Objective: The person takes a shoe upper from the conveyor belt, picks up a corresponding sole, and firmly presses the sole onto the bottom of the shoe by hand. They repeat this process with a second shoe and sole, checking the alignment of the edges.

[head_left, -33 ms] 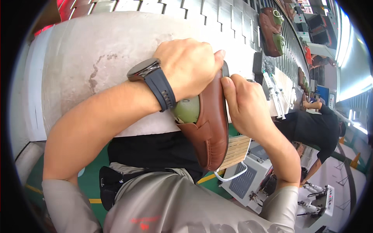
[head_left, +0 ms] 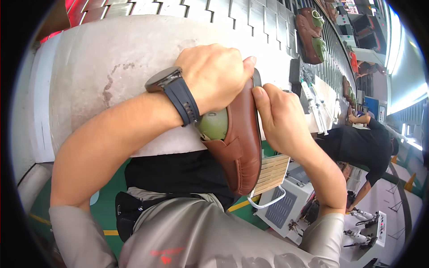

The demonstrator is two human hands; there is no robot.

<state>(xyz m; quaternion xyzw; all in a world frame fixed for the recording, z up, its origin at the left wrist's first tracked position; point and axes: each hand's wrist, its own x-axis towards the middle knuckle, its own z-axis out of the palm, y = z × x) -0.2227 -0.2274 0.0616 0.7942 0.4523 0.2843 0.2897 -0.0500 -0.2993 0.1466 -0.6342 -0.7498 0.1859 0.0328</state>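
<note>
A brown leather loafer (head_left: 246, 134) with a dark sole edge is held over the table's near edge, its toe pointing down toward my body. A green shoe last (head_left: 215, 125) fills its opening. My left hand (head_left: 213, 76), with a black watch (head_left: 172, 89) on the wrist, is closed over the heel end, its thumb pointing along the rim. My right hand (head_left: 282, 116) grips the sole edge near the heel from the right side, thumb pressed on it. Its other fingertips are hidden.
The pale, stained table top (head_left: 107, 58) reaches up to a metal slat conveyor (head_left: 201, 10). A pair of brown shoes (head_left: 310, 35) rests on rollers at far right. Syringes (head_left: 315, 105) lie beside a dark block. A wooden-slatted stool (head_left: 272, 172) and a co-worker (head_left: 359, 145) are at right.
</note>
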